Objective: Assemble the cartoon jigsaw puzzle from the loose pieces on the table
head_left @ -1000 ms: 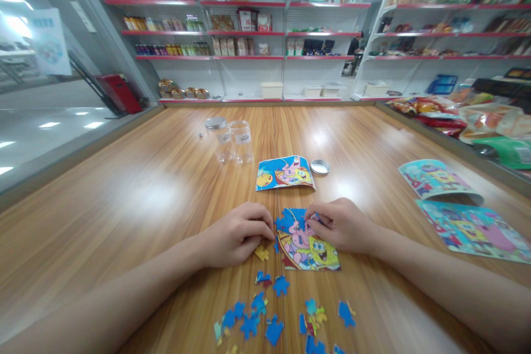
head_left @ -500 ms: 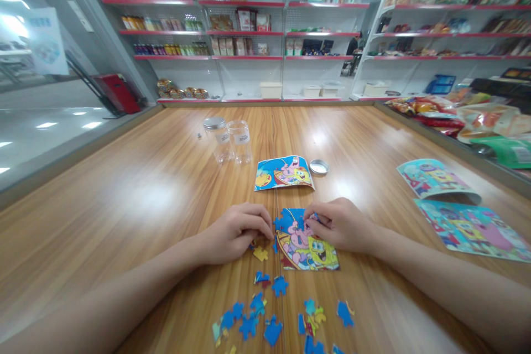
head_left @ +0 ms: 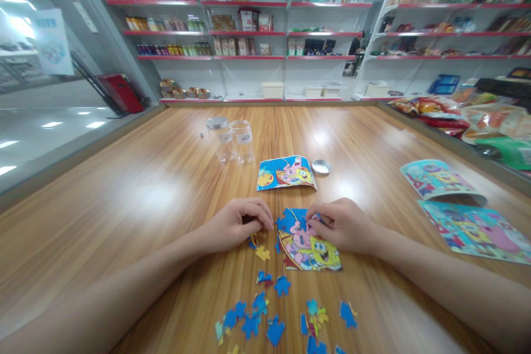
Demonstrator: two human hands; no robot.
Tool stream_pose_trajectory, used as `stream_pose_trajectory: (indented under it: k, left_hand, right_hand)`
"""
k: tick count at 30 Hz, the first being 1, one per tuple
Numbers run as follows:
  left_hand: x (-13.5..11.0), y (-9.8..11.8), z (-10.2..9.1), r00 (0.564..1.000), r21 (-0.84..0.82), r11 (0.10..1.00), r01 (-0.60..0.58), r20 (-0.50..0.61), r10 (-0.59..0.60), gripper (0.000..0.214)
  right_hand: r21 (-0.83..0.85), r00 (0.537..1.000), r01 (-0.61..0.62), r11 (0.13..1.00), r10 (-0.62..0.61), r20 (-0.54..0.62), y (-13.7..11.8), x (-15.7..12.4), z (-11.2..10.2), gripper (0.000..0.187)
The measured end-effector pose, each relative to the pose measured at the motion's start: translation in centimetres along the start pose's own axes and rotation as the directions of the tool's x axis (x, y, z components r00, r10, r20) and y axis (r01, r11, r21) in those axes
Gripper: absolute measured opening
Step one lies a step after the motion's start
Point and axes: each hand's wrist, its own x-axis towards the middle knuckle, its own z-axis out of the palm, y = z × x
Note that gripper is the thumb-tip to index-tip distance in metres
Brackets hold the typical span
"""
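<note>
A partly assembled cartoon jigsaw [head_left: 309,249] lies on the wooden table [head_left: 145,199] in front of me. My left hand [head_left: 238,224] rests with curled fingers at the jigsaw's left edge, fingertips touching its upper left corner. My right hand [head_left: 342,224] pinches at the puzzle's top right, fingers pressed on a piece there. A yellow piece [head_left: 262,253] lies just below my left hand. Several loose blue pieces [head_left: 265,315] are scattered nearer to me. A printed reference picture [head_left: 286,173] lies beyond the jigsaw.
Two clear jars [head_left: 231,141] stand farther back, one capped; a loose metal lid [head_left: 321,166] sits right of the picture. Two more cartoon prints [head_left: 456,210] lie at the right. Snack bags [head_left: 464,113] line the right edge. Shop shelves [head_left: 249,27] fill the background.
My left hand has lifted slightly and shifted away from the yellow piece, uncovering a small piece beneath its fingers. My right hand stays on the puzzle's top edge.
</note>
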Motion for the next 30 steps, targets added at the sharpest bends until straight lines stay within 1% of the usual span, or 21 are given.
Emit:
stream_pose_trajectory:
  k: [4, 7, 10, 12, 14, 17, 19, 20, 22, 25, 28, 30]
  left_hand:
    - [0.0, 0.2, -0.1, 1.0, -0.015, 1.0, 0.007, 0.026, -0.007, 0.021]
    - [0.0, 0.6, 0.1, 0.999, 0.016, 1.0, 0.024, 0.033, -0.024, 0.017]
    - [-0.3, 1.4, 0.6, 0.999, 0.118, 0.992, 0.037, 0.012, -0.039, 0.014]
    - [-0.5, 2.0, 1.2, 1.0, 0.219, 0.976, 0.017, 0.018, -0.021, 0.018]
    - [-0.9, 2.7, 1.8, 0.998, 0.34, 0.94, -0.026, 0.06, 0.005, 0.027]
    - [-1.3, 3.5, 2.6, 0.986, 0.504, 0.857, -0.107, 0.167, 0.025, 0.044]
    - [-1.4, 4.0, 2.9, 0.973, 0.568, 0.809, -0.15, 0.228, 0.02, 0.047]
    - [-1.4, 4.3, 3.0, 0.968, 0.587, 0.793, -0.162, 0.25, 0.013, 0.045]
    - [-1.5, 4.7, 3.2, 0.959, 0.605, 0.777, -0.177, 0.285, -0.003, 0.036]
    - [-1.4, 5.2, 3.2, 0.94, 0.591, 0.783, -0.193, 0.34, -0.025, 0.024]
    - [-1.3, 5.5, 3.0, 0.926, 0.569, 0.8, -0.191, 0.374, -0.044, 0.019]
    - [-1.3, 5.6, 2.8, 0.925, 0.552, 0.81, -0.196, 0.379, -0.035, 0.018]
  right_hand:
    - [-0.007, 1.0, -0.002, 1.0, 0.002, -0.003, 0.0, 0.1, 0.0, 0.013]
    - [-0.008, 1.0, 0.0, 1.0, -0.001, -0.003, 0.0, 0.1, 0.0, 0.014]
    - [-0.007, 1.0, 0.004, 1.0, -0.004, -0.001, -0.1, 0.1, 0.0, 0.014]
    - [-0.008, 1.0, 0.006, 1.0, -0.006, -0.002, -0.1, 0.1, -0.1, 0.014]
    - [-0.009, 1.0, 0.007, 1.0, -0.007, -0.002, -0.1, 0.1, -0.1, 0.014]
    - [-0.009, 1.0, 0.011, 1.0, -0.011, 0.001, 0.0, 0.1, 0.0, 0.014]
    - [-0.008, 1.0, 0.013, 1.0, -0.013, 0.0, 0.0, 0.1, 0.0, 0.015]
    - [-0.008, 1.0, 0.013, 1.0, -0.013, 0.0, 0.0, 0.1, 0.0, 0.015]
    - [-0.009, 1.0, 0.013, 1.0, -0.013, -0.002, 0.0, 0.0, 0.0, 0.015]
    - [-0.01, 1.0, 0.016, 1.0, -0.016, -0.001, 0.0, 0.0, 0.0, 0.015]
    - [-0.015, 1.0, 0.019, 1.0, -0.019, -0.003, 0.1, 0.0, 0.0, 0.014]
    - [-0.017, 1.0, 0.022, 1.0, -0.022, -0.005, 0.1, 0.0, 0.0, 0.014]
